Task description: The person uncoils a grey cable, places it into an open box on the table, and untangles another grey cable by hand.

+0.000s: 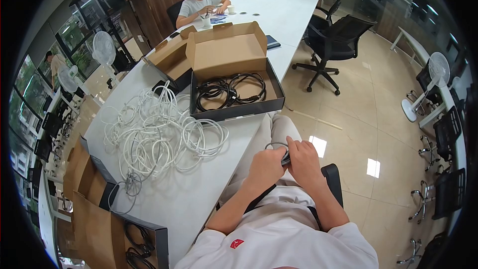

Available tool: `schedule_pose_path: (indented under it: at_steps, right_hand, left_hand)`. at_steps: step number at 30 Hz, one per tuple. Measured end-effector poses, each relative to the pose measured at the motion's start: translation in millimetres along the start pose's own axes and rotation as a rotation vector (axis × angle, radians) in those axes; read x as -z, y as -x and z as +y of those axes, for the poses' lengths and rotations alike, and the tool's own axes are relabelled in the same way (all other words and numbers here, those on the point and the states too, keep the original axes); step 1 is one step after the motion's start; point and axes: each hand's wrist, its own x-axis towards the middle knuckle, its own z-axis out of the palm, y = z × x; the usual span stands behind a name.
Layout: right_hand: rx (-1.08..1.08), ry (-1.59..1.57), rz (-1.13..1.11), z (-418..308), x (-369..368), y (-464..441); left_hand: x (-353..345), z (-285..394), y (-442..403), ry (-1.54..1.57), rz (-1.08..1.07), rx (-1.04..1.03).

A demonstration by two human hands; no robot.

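Long white flat worktop (184, 209). On it, open black-and-brown cardboard box (239, 110), looped black rubbery cables (231, 93) inside. Big tangled heap of thin white plastic cords (147, 142) left of box. Open brown cardboard carton (168, 60) behind heap. Black mesh wheeled chair (343, 37) on floor, right of worktop.

The room is bright. Daylight comes in at the big windows (22, 92), far left of the left hand (268, 168). To the right of the right hand (304, 163), two white squares of light (317, 146) glare on the shiny floor (353, 134). Thin bright lines (432, 10) shine in the glass, far up and right. Soft shadows lie under the white cables (154, 139). The hands look clear, but faces far ahead are fuzzy. The sides bend, and the corners are black.
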Motion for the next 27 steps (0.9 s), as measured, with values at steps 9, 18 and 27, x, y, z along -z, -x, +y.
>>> schedule_pose_path:
  at_steps: [9,18,27]
  right_hand:
    - [0.098,-0.03,-0.026,13,15,-19]
    - [0.113,-0.028,-0.134,25,31,-42]
    - [0.063,-0.179,-0.116,32,7,-95]
  left_hand:
    - [-4,-11,-6,0.223,0.146,0.013]
    - [3,-7,-18,-0.054,0.5,-0.146]
    - [30,-28,-27,0.655,0.234,0.336]
